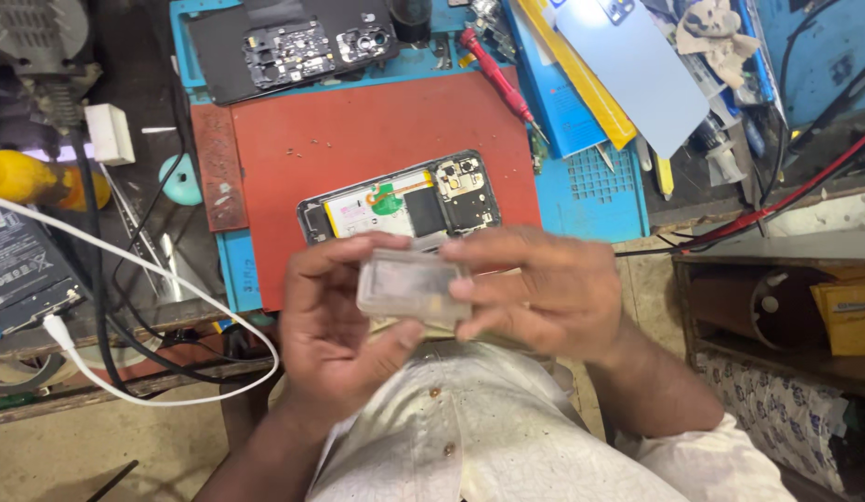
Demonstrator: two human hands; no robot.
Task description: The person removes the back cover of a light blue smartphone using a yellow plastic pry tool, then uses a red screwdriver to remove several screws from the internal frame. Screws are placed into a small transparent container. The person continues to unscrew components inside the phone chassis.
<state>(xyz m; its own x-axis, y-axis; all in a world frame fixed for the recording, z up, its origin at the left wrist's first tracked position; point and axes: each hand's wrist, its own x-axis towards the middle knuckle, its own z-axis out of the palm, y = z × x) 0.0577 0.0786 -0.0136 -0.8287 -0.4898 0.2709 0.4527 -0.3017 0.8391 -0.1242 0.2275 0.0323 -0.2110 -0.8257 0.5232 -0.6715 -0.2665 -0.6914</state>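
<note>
Two hands (335,321) (544,297); one clear box (412,286); two opened phones (400,206) (293,51); one red mat (358,130); one red screwdriver (495,74); one white cable (125,260); one white charger (110,134).

1. The small clear plastic box (412,288), held near, is see-through and cloudy grey.
2. The flat rubber work mat (358,130) is brick red on a bright blue tray (595,191).
3. The opened phone (400,206) shows yellow, green and black.
4. The screwdriver (495,74), far, is red-handled.
5. The looping cable (125,265), left, is white.
6. The buttoned shirt (488,437) is off-white.
</note>
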